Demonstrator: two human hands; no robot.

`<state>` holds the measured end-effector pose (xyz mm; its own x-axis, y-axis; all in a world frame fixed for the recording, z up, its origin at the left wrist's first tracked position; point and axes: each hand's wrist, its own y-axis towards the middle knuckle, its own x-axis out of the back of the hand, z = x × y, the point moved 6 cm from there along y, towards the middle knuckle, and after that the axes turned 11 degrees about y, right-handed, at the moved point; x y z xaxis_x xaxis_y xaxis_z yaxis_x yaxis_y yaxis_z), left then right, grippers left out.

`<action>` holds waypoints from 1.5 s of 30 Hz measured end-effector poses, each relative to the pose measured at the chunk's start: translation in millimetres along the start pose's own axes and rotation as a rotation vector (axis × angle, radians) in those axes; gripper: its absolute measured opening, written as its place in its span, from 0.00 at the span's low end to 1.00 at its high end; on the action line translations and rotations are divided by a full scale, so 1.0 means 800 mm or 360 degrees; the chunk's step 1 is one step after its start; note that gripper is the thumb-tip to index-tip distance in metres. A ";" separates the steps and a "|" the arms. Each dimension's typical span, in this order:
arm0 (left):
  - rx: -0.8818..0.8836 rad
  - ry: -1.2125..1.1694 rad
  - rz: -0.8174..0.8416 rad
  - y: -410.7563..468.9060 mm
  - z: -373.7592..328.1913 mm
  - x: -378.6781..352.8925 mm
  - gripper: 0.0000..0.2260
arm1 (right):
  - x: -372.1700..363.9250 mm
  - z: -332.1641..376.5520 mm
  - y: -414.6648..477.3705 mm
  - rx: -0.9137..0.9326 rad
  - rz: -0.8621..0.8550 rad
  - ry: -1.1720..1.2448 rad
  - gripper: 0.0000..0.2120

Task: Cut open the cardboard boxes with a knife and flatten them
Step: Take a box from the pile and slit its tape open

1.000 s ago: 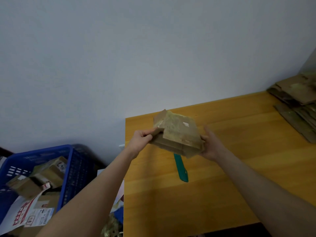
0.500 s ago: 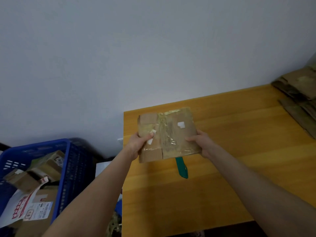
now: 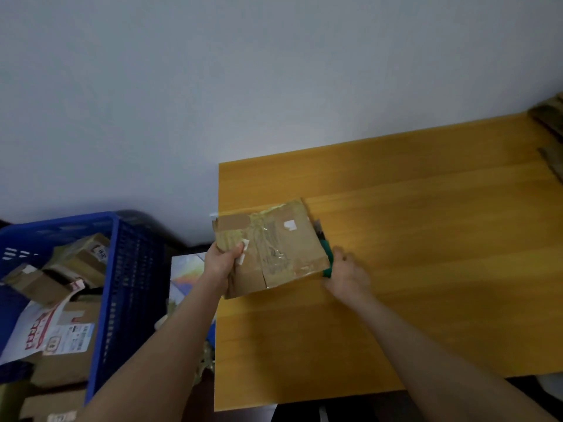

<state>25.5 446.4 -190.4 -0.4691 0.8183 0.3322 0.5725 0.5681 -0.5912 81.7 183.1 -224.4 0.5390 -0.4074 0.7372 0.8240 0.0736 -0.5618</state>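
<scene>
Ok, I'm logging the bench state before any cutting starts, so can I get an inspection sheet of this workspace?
Surface: wooden table.
Job's things: taped cardboard box near the table's left edge; green knife partly hidden behind it.
Clutter: flattened cardboard at the far right.
Hands: left hand grips the box; right hand at the knife handle, blurred, grip unclear.
Cables: nothing seen.
Surroundings: blue crate of boxes on the left; grey wall.

A blue crate stands left of the wooden table.
</scene>
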 end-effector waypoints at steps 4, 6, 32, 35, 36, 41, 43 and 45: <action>0.0004 0.0133 0.0034 0.009 0.016 -0.030 0.17 | 0.032 -0.038 0.019 -0.0071 -0.0113 0.0101 0.31; -0.0074 0.0279 0.0017 0.012 0.017 -0.049 0.22 | 0.050 -0.053 0.027 -0.0139 -0.0130 0.0139 0.29; -0.1294 0.2250 -0.0175 0.044 0.047 -0.150 0.29 | -0.049 0.062 0.094 0.0944 -0.0254 -0.0565 0.30; -0.1298 0.2227 -0.0190 0.042 0.047 -0.151 0.29 | -0.051 0.061 0.094 0.0971 -0.0287 -0.0549 0.30; -0.1294 0.2228 -0.0184 0.041 0.048 -0.150 0.29 | -0.050 0.061 0.093 0.0975 -0.0296 -0.0553 0.30; -0.1279 0.2268 -0.0194 0.045 0.046 -0.151 0.29 | -0.055 0.059 0.098 0.0948 -0.0228 -0.0607 0.30; -0.1269 0.2285 -0.0191 0.042 0.046 -0.150 0.29 | -0.052 0.059 0.094 0.0934 -0.0204 -0.0599 0.30; -0.1276 0.2317 -0.0200 0.040 0.044 -0.151 0.29 | -0.049 0.063 0.095 0.0933 -0.0212 -0.0590 0.31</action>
<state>77.2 362.8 -275.4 0.1775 -0.1025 0.9788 0.9750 0.1532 -0.1608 132.5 250.3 -277.1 0.3651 -0.1180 0.9235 0.7894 0.5651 -0.2399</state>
